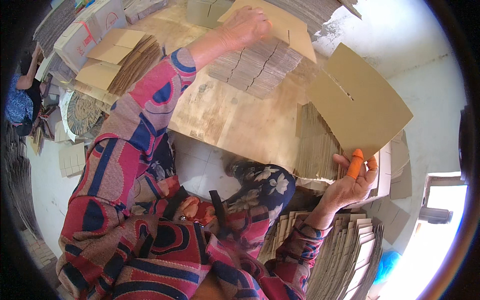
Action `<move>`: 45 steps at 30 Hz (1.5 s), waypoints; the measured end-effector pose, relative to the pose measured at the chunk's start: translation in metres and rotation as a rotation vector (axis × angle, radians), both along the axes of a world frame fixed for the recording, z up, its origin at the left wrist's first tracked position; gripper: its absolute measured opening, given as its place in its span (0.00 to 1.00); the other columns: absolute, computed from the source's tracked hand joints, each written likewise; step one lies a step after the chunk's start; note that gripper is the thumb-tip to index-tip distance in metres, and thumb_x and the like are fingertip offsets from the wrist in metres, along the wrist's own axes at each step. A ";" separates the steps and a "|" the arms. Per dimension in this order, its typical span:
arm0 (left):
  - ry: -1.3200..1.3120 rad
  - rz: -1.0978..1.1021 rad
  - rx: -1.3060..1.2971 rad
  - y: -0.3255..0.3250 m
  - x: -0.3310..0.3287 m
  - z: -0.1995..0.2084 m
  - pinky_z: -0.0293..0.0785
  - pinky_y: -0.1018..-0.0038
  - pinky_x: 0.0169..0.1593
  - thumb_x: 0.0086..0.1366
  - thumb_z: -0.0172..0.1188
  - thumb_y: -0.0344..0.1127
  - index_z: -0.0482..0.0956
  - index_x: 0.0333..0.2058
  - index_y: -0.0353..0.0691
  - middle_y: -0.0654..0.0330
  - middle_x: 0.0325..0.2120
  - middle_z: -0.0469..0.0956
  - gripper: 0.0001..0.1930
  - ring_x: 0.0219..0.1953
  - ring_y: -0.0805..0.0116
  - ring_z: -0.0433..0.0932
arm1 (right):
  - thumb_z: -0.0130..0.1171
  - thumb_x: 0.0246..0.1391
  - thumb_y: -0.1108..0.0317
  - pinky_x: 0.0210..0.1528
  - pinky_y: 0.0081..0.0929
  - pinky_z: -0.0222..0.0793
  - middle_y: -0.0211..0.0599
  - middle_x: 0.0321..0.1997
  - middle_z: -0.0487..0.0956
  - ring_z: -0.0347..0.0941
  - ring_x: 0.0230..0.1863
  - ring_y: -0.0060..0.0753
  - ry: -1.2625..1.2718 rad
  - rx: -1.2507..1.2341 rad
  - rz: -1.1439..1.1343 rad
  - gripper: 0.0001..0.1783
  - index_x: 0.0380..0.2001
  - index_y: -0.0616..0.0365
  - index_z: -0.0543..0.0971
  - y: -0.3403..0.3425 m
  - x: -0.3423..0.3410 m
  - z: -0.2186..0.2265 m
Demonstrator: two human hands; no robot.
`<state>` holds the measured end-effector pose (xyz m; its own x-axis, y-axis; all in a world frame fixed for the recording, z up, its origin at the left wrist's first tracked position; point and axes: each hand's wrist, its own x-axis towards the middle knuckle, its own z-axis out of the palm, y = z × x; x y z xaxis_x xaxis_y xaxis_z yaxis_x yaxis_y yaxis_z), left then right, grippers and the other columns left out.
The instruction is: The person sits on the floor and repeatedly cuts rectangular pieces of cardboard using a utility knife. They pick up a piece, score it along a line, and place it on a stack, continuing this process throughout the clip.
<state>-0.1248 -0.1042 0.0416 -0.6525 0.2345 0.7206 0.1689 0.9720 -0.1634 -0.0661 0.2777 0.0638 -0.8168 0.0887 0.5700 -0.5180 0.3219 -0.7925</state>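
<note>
At the far side of the table, my left hand is closed with curled fingers at a brown cardboard sheet. That sheet has a slit and lies askew over a tall stack of cardboard pieces; my fingertips are partly hidden. My right hand, with orange finger covers on two fingers, pinches the lower corner of another slotted cardboard sheet. This sheet is tilted up over a second cardboard stack at the table's right end.
The wooden table spans the space before me. More cardboard and a white box stand at the far left. Upright cardboard bundles fill the lower right, beside a blue bag. Another person is at the left edge.
</note>
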 end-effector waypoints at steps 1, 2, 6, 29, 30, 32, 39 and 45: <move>0.085 -0.076 0.034 -0.003 0.005 0.002 0.71 0.63 0.34 0.50 0.63 0.32 0.78 0.32 0.38 0.57 0.22 0.74 0.09 0.30 0.57 0.74 | 0.50 0.62 0.72 0.43 0.16 0.68 0.38 0.35 0.82 0.75 0.33 0.19 0.002 0.015 -0.009 0.15 0.50 0.68 0.71 -0.003 0.002 0.000; 0.146 -0.089 0.008 0.004 0.007 0.015 0.71 0.64 0.34 0.51 0.63 0.33 0.77 0.32 0.38 0.57 0.21 0.73 0.10 0.30 0.57 0.74 | 0.50 0.62 0.73 0.41 0.15 0.69 0.37 0.33 0.82 0.76 0.30 0.19 0.010 0.033 -0.034 0.16 0.51 0.67 0.70 -0.004 0.005 0.003; 0.361 -0.098 -0.153 0.032 0.040 0.074 0.70 0.66 0.30 0.52 0.58 0.31 0.71 0.25 0.38 0.59 0.19 0.70 0.05 0.27 0.60 0.73 | 0.51 0.61 0.73 0.29 0.11 0.69 0.31 0.26 0.82 0.74 0.23 0.16 0.118 0.042 -0.093 0.17 0.53 0.64 0.71 -0.009 0.011 0.012; -0.846 0.104 0.416 0.074 0.101 -0.058 0.72 0.56 0.37 0.42 0.66 0.30 0.78 0.25 0.34 0.45 0.26 0.76 0.10 0.37 0.45 0.76 | 0.52 0.54 0.81 0.17 0.12 0.55 0.33 0.30 0.80 0.60 0.15 0.10 -0.184 0.226 0.296 0.18 0.49 0.67 0.76 -0.033 0.013 0.068; -0.811 0.086 0.397 0.074 0.102 -0.059 0.72 0.56 0.38 0.42 0.66 0.30 0.78 0.24 0.33 0.46 0.26 0.76 0.10 0.37 0.44 0.76 | 0.52 0.54 0.81 0.17 0.12 0.55 0.33 0.30 0.80 0.60 0.15 0.10 -0.183 0.241 0.312 0.18 0.50 0.67 0.76 -0.035 0.011 0.067; -0.712 0.040 0.427 0.072 0.108 -0.067 0.71 0.56 0.38 0.41 0.66 0.30 0.78 0.23 0.34 0.46 0.25 0.76 0.09 0.36 0.45 0.76 | 0.53 0.54 0.81 0.17 0.12 0.56 0.33 0.30 0.80 0.61 0.15 0.10 -0.186 0.273 0.355 0.18 0.50 0.67 0.76 -0.047 0.013 0.067; -0.763 0.056 0.418 0.078 0.111 -0.059 0.69 0.55 0.36 0.41 0.65 0.29 0.77 0.22 0.34 0.47 0.26 0.76 0.08 0.36 0.46 0.75 | 0.56 0.54 0.79 0.18 0.13 0.59 0.33 0.31 0.80 0.61 0.16 0.11 -0.277 0.318 0.457 0.21 0.52 0.67 0.74 -0.063 0.003 0.051; -0.687 0.019 0.474 0.078 0.112 -0.063 0.69 0.55 0.32 0.42 0.63 0.28 0.76 0.20 0.34 0.47 0.22 0.75 0.06 0.32 0.46 0.76 | 0.60 0.53 0.74 0.17 0.19 0.61 0.37 0.17 0.75 0.64 0.16 0.13 -0.192 0.503 0.461 0.19 0.49 0.66 0.76 -0.080 -0.007 0.014</move>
<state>-0.0129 -0.0267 -0.0212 -0.9836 -0.0086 0.1801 0.0646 0.9156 0.3970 -0.0733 0.1974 0.0781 -0.7983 -0.5263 0.2928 -0.5552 0.4545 -0.6965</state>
